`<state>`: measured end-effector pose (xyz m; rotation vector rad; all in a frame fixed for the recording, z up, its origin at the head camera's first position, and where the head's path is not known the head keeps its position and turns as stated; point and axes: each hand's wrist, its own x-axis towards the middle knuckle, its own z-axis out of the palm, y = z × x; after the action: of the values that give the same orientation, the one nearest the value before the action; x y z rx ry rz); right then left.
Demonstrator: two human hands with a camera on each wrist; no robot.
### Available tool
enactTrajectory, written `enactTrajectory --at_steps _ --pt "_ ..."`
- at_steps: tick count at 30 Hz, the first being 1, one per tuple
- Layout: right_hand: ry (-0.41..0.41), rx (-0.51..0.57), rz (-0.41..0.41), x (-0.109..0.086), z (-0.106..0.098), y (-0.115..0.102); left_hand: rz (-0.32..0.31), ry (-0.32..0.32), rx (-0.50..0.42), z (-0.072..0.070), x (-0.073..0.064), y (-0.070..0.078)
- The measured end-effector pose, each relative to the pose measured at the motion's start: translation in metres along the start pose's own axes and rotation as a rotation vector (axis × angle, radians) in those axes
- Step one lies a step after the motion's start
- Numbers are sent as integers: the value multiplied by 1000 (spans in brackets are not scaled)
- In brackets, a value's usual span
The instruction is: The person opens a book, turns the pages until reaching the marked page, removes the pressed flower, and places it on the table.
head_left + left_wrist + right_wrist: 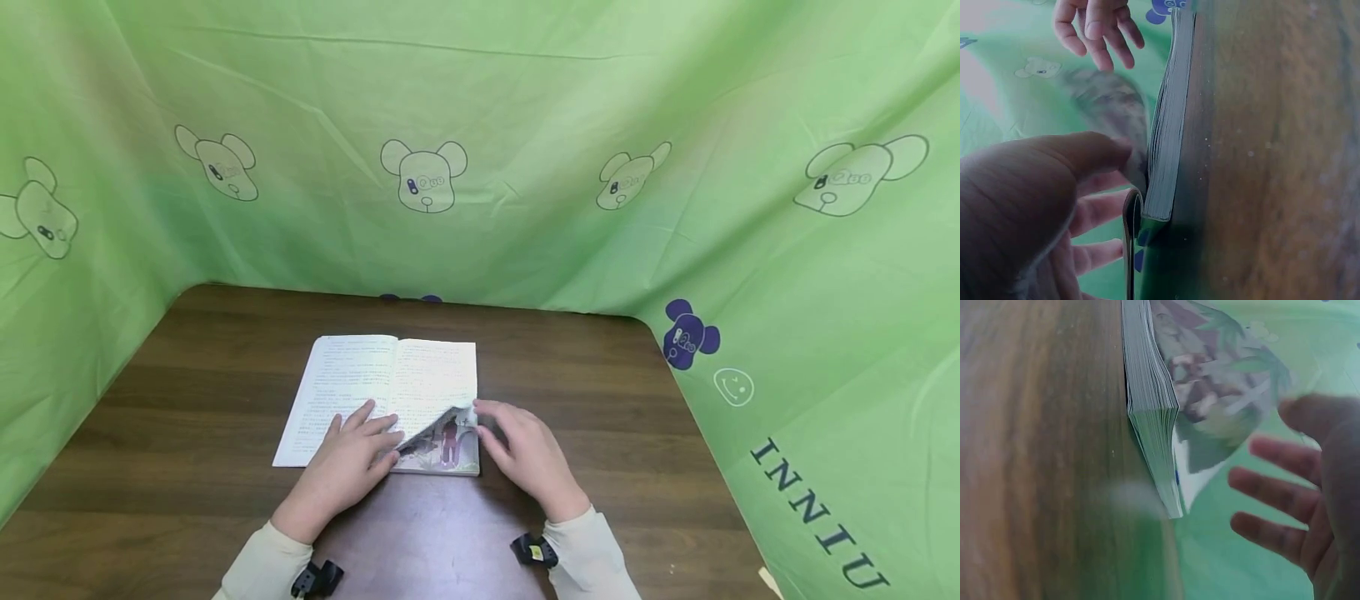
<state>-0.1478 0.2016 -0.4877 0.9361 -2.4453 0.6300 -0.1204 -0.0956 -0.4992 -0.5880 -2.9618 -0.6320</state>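
Note:
An open book (352, 375) lies on the table, printed text across both upper pages. The near right corner of its right-hand page (431, 375) curls up, baring a coloured picture (450, 446) beneath. My left hand (348, 458) rests across the lower left page and the fold, fingers spread. In the left wrist view its thumb (1100, 153) lies near the curling page, which is blurred. My right hand (528, 454) is at the book's right edge, index fingertip right at the lifted corner. The right wrist view shows its fingers (1272, 494) apart and loosely bent beside the raised page.
The brown wooden table (600, 400) extends around the book. A green cloth (525, 100) printed with bear heads hangs behind and along both sides. Each wrist carries a small black camera, one near the left sleeve (258, 562), the other by the right sleeve (588, 554).

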Motion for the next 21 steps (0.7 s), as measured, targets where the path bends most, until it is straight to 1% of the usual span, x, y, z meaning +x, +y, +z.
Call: enactTrajectory --at_steps 3,4,6,8,11,13,15,18,21 --pt "17 1 67 -1 0 1 3 29 -2 1 0 -2" --pt "11 -1 77 -1 1 2 8 48 -6 1 1 -3" --pt "-19 -4 72 -1 1 3 24 98 -17 1 1 -4" --pt "-71 -9 50 -1 2 3 44 172 -34 0 2 -6" --pt "-177 -5 12 -1 2 3 84 299 -36 -1 5 -8" --pt "-260 9 8 -2 1 2 112 379 -24 -2 6 -9" --pt "-331 25 18 -3 1 2 142 441 3 -3 6 -10" --pt "-399 42 39 -5 1 2 187 506 34 -3 6 -11" --pt "-419 42 42 -6 3 2 215 523 57 -3 6 -12"
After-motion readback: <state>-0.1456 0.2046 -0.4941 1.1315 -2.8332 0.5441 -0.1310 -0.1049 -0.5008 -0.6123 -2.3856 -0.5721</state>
